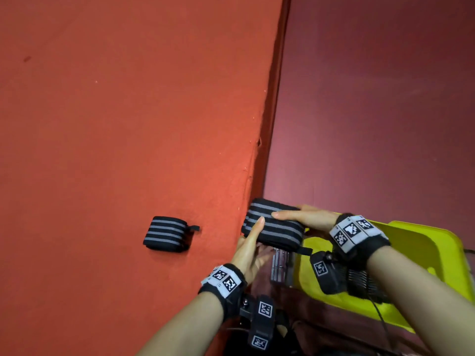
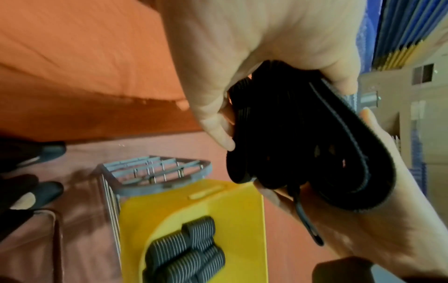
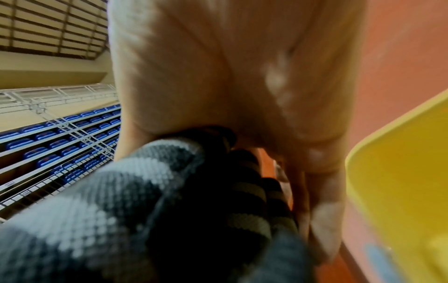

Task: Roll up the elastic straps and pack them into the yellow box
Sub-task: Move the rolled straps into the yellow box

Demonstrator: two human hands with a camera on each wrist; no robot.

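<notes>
Both hands grasp one rolled strap [image 1: 272, 226] past the mat [image 1: 115, 124] edge: L hand [image 1: 250, 249] & R hand [image 1: 307, 218] at opposite ends, above yellow box [image 1: 424, 253]; 2nd roll [image 1: 167, 233] lies on mat

- Your right hand [image 1: 305, 218] covers the near end of the rolled strap [image 1: 273, 223], so its grip underneath can't be read from the head view.
- The yellow box [image 1: 411, 253] is cut off by the frame's right edge, and your right wrist hides its inside.
- In the left wrist view the straps in the box [image 2: 186, 254] run off the bottom edge; their count is unclear.
- The right wrist view is blurred; the fingers [image 3: 324, 226] smear together.
</notes>
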